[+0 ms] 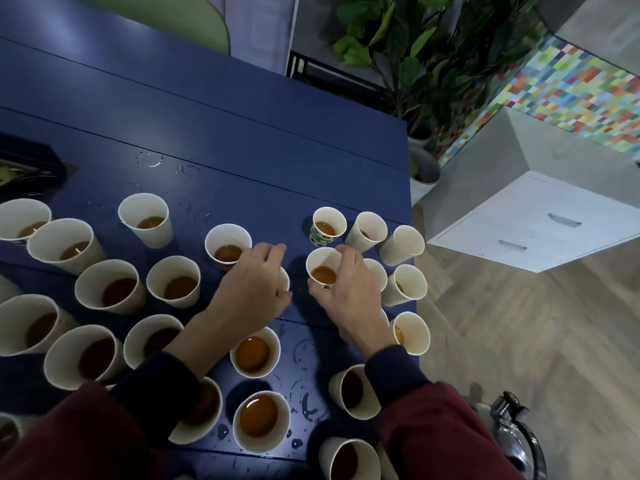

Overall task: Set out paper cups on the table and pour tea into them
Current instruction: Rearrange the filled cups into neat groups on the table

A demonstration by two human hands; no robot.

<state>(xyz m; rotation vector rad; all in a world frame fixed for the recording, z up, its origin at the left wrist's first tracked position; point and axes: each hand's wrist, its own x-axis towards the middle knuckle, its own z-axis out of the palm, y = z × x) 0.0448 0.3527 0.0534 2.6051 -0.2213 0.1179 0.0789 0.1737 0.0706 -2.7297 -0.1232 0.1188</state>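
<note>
Right hand (346, 296) pinches filled cup (323, 270) — left hand (252, 289) clasps half-hidden cup (285, 278).

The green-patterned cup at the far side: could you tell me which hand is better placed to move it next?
Probably the right hand: the green-patterned cup stands just beyond the plain cup that its fingers hold. The left hand lies further to the left.

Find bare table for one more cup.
Bare: the far blue table, from the dark tray to the right edge, beyond the green-patterned cup. A narrow gap separates the left hand and right hand, each gripping a paper cup. Near-left cups and right-edge cups are packed.
</note>
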